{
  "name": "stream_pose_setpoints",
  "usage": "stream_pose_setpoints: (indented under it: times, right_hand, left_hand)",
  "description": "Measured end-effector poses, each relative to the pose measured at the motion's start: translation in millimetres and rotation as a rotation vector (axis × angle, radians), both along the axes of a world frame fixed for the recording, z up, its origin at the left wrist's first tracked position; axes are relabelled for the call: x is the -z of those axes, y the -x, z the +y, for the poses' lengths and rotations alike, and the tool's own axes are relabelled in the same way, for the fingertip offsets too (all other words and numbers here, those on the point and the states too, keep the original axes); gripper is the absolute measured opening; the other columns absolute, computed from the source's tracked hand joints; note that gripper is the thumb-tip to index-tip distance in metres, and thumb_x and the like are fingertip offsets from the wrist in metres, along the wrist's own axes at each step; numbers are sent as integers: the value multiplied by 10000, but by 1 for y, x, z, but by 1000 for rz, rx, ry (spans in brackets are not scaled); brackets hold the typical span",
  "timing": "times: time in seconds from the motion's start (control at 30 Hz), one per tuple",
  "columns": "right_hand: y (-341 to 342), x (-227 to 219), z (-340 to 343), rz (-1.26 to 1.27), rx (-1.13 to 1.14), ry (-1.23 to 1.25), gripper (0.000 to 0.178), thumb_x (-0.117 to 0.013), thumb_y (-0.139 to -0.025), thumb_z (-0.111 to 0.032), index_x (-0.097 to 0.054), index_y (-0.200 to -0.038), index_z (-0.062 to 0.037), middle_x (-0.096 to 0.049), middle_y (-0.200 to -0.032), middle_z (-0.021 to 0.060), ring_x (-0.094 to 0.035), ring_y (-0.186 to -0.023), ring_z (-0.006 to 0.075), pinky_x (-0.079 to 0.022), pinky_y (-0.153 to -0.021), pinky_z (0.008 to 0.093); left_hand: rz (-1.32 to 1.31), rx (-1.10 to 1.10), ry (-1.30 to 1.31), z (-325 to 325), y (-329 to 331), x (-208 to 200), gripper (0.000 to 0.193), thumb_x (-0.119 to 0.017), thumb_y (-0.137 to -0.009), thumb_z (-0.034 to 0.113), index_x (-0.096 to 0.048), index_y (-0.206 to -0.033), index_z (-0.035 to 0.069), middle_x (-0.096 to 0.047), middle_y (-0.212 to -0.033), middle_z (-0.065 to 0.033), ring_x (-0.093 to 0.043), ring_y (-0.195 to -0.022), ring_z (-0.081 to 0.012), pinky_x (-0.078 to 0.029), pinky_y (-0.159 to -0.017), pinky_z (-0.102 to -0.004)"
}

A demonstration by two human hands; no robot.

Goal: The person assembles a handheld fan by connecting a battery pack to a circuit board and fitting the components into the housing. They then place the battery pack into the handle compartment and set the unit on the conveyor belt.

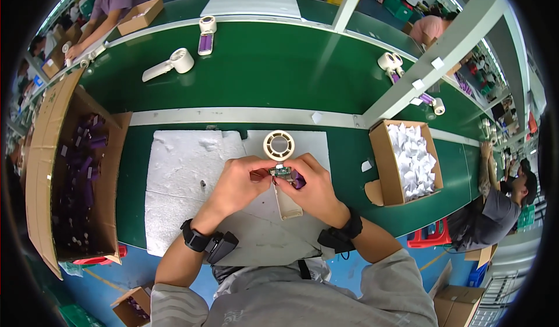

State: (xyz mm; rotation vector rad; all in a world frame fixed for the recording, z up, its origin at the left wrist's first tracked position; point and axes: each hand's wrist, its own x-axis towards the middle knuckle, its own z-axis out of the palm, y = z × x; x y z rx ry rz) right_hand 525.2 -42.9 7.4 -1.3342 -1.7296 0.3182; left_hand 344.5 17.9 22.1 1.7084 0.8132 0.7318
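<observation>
A white handheld fan housing [289, 203] lies on a foam sheet [185, 170] in front of me, its round ring head [279, 146] pointing away. Over its neck, a small green circuit board [280, 171] is pinched between my two hands. My left hand [240, 181] grips the board's left side with thumb and forefinger. My right hand [313, 188] closes on its right side and also has a purple battery cell [298, 180] under its fingers. Thin wires near the right thumb are partly hidden. Both wrists wear black straps.
On my left stands a cardboard box [75, 181] of purple battery parts; on my right, a box of folded white papers [412, 158]. Beyond a metal rail [244, 116], several fan bodies, including a white fan [169, 64], lie on the green belt. A white post [431, 59] rises at right. Other people work around.
</observation>
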Motion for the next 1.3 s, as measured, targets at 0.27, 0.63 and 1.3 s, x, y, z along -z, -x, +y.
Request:
stream_pose_setpoints:
  times: [0.27,0.63,1.3]
  right_hand:
    - [2,0,4,16,6,22,331,-810,-696,-84,-633,-972,-36,-615,-853,98,-635,-685,219,-516,-590,283]
    - [0,-3,3,14,8,-7,332,-809,-684,-66,-681,-989,-36,-658,-870,103,-650,-674,184,-519,-581,274]
    - [0,-4,3,-23,-6,5,304,-806,-715,-92,-695,-995,-50,-666,-858,99,-638,-637,145,-523,-573,267]
  left_hand:
    - [72,-31,-36,2,1,-2,266,-679,-769,-51,-701,-1031,-10,-716,-901,-122,-681,-795,-133,-560,-738,-268]
    - [71,-26,-60,2,0,-1,255,-714,-747,40,-704,-995,-20,-707,-878,-183,-711,-786,-229,-563,-727,-302]
    - [17,3,-277,2,-1,10,191,-702,-731,61,-719,-912,2,-679,-785,-187,-678,-720,-314,-546,-663,-353]
